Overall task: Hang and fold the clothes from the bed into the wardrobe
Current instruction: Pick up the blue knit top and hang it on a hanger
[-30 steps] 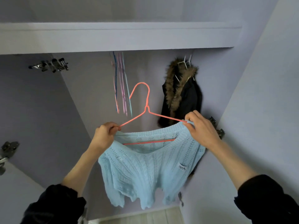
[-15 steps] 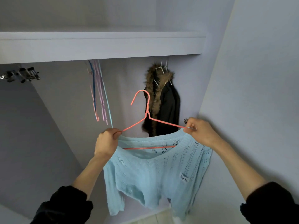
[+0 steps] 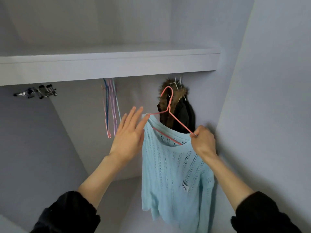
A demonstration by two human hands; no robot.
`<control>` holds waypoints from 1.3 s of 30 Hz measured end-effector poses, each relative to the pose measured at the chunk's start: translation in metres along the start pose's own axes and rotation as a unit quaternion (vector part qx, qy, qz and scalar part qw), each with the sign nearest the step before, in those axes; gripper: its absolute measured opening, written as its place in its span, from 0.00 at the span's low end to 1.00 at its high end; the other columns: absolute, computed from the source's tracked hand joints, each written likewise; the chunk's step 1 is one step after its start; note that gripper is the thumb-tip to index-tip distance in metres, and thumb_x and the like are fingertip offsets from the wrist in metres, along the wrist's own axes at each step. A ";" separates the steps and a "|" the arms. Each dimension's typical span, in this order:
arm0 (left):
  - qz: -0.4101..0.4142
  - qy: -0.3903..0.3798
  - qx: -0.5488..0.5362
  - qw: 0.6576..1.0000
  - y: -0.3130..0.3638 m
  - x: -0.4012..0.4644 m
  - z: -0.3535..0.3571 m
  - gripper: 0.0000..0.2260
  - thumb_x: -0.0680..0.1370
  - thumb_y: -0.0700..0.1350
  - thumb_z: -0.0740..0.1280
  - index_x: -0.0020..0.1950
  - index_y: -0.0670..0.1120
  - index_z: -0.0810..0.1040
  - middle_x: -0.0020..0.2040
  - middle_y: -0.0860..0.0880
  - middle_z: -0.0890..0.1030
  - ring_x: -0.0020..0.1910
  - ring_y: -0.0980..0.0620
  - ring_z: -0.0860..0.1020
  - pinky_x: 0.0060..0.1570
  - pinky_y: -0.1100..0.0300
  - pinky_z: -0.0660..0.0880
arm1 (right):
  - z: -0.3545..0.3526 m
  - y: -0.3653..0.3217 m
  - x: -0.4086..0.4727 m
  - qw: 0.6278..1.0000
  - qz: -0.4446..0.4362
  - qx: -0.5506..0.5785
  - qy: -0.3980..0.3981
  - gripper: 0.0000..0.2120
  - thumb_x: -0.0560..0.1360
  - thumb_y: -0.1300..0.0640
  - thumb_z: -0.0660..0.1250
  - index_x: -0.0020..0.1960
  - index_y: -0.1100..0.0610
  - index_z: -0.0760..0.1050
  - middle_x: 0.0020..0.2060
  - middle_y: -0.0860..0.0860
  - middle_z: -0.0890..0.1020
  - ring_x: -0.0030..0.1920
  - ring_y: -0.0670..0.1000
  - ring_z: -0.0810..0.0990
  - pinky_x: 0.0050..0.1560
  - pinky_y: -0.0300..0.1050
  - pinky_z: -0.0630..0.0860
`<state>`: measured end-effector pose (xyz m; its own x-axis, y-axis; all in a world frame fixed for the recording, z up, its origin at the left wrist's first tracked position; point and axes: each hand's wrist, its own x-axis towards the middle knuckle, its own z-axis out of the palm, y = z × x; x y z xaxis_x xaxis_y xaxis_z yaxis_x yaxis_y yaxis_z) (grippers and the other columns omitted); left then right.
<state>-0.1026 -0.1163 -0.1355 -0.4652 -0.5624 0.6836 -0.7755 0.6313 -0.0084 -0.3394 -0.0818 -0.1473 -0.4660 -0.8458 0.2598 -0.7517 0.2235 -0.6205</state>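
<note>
Evidently your right hand point(image 3: 204, 142) pinched the thin hanger point(image 3: 170, 108) at its right end, left hand point(image 3: 130, 133) flat, released. Soft, light sweater point(image 3: 175, 175) hung limp, apt to slip; hold the wire.

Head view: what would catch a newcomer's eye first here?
The light blue sweater on a pink hanger fills the middle, held up tilted inside the wardrobe by the right hand, which grips the hanger's lower end. The left hand is open beside the sweater's raised shoulder, fingertips at the fabric. Behind hangs a dark fur-trimmed coat, with empty hangers to its left under the shelf.
</note>
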 end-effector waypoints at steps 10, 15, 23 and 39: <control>-0.034 0.059 0.235 0.970 -0.023 0.076 -0.033 0.41 0.67 0.36 0.70 0.76 0.47 0.55 0.76 0.40 0.56 0.74 0.36 0.52 0.65 0.30 0.46 | 0.030 -0.068 0.082 0.988 0.055 0.143 0.024 0.08 0.77 0.61 0.62 0.52 0.65 0.74 0.55 0.61 0.78 0.55 0.61 0.77 0.53 0.50 0.73; -0.039 0.061 0.255 0.964 -0.033 0.076 -0.031 0.43 0.65 0.34 0.70 0.76 0.48 0.55 0.77 0.44 0.55 0.75 0.39 0.53 0.65 0.29 0.50 | 0.042 -0.090 0.116 0.984 0.064 0.161 0.036 0.11 0.77 0.62 0.62 0.57 0.67 0.74 0.58 0.62 0.76 0.59 0.62 0.76 0.56 0.50 0.73; -0.040 0.068 0.289 0.954 -0.036 0.077 -0.025 0.44 0.66 0.34 0.67 0.77 0.49 0.51 0.77 0.44 0.51 0.76 0.39 0.50 0.67 0.31 0.45 | 0.069 -0.101 0.140 0.987 0.083 0.137 -0.008 0.17 0.76 0.63 0.63 0.64 0.67 0.70 0.65 0.63 0.70 0.61 0.63 0.74 0.58 0.51 0.72; -0.063 0.032 0.284 0.956 -0.034 0.078 -0.029 0.44 0.66 0.32 0.66 0.77 0.49 0.51 0.77 0.45 0.52 0.76 0.39 0.50 0.67 0.32 0.46 | 0.052 -0.075 0.132 0.992 0.088 0.091 -0.011 0.21 0.76 0.63 0.63 0.66 0.67 0.64 0.65 0.63 0.66 0.64 0.64 0.68 0.60 0.58 0.69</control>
<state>-0.1000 -0.1662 -0.0606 -0.3407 -0.5698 0.7478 -0.9385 0.1591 -0.3063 -0.3203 -0.2348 -0.1049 -0.5700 -0.8128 0.1204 -0.5627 0.2794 -0.7780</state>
